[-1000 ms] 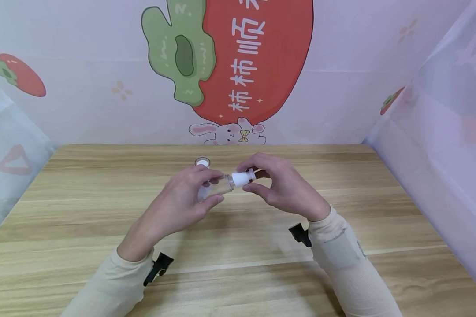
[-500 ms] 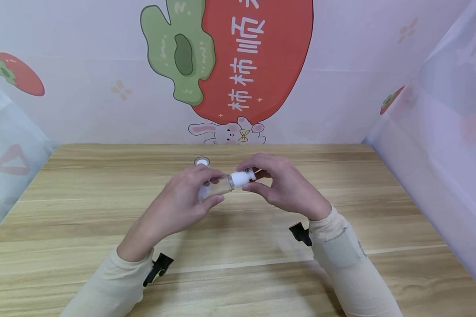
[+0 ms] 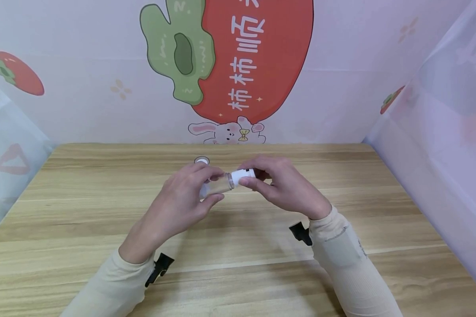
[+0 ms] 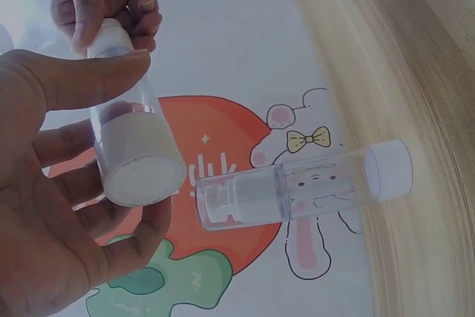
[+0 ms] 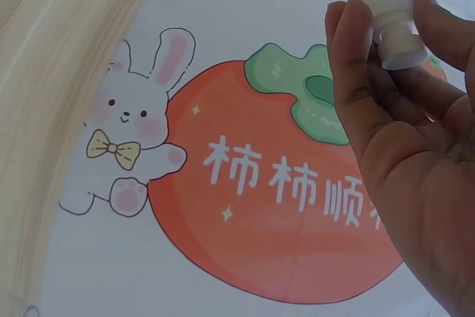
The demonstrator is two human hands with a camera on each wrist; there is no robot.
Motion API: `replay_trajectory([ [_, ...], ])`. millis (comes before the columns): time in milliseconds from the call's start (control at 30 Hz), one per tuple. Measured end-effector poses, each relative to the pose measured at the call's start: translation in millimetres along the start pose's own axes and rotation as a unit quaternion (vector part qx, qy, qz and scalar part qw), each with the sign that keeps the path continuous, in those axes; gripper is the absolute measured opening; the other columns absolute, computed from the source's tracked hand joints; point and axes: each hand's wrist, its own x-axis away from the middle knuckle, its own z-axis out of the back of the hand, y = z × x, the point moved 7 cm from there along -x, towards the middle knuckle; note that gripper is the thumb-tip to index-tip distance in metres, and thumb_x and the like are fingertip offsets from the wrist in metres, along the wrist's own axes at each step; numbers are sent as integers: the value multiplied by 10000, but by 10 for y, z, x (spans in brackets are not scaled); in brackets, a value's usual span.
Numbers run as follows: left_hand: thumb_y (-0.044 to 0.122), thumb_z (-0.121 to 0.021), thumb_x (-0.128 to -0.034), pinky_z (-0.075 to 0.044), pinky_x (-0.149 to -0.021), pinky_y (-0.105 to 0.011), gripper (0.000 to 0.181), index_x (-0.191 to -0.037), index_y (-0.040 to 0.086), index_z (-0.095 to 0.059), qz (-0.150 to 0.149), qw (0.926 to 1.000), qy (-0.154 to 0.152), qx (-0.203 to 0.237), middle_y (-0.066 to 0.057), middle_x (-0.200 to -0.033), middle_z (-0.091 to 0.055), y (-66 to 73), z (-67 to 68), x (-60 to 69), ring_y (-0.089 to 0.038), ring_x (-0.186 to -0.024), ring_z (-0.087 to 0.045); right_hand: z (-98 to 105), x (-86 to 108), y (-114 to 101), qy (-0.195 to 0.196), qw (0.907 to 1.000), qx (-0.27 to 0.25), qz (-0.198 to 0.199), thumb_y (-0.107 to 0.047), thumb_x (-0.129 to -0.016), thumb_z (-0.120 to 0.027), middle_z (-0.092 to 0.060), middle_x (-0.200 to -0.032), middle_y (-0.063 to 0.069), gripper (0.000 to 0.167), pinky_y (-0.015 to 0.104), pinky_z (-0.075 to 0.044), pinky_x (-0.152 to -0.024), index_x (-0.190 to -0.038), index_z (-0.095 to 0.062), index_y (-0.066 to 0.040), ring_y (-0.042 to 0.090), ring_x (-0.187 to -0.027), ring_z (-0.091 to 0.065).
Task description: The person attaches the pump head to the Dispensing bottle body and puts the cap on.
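Now the left hand [image 3: 180, 193] curls round a clear bottle [image 3: 220, 186], held tilted above the wooden surface [image 3: 238, 273], while the right hand [image 3: 289, 187] pinches its white top [image 3: 238, 176], and another bottle [image 4: 320, 189] stands upright just beyond the left hand.

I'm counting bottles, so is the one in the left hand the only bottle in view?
No, besides the held bottle, the left wrist view shows a second clear bottle standing on the table.
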Motion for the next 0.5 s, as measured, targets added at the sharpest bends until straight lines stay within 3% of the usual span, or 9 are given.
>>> replay_trajectory([
  [200,92,-897,-763,-484,-648,-324,409,-1127,48,-714,-59,9999,86,-90,-15,-973,-639,21,2,-2,-176,-807,-552,-18,-4,27,-59,9995,132,-289,-213,-983,-696,-589,-810,-53,86,273,-500,-662,-1020,-728,-142,102,-702,-533],
  [500,89,-898,-761,-474,-634,-314,409,-1122,51,-711,-86,9999,84,-103,-11,-963,-631,29,-4,-4,-165,-788,-537,-26,-1,75,-42,9976,344,-605,-286,-1017,-641,-514,-716,-52,161,296,-408,-583,-924,-713,-177,116,-644,-465],
])
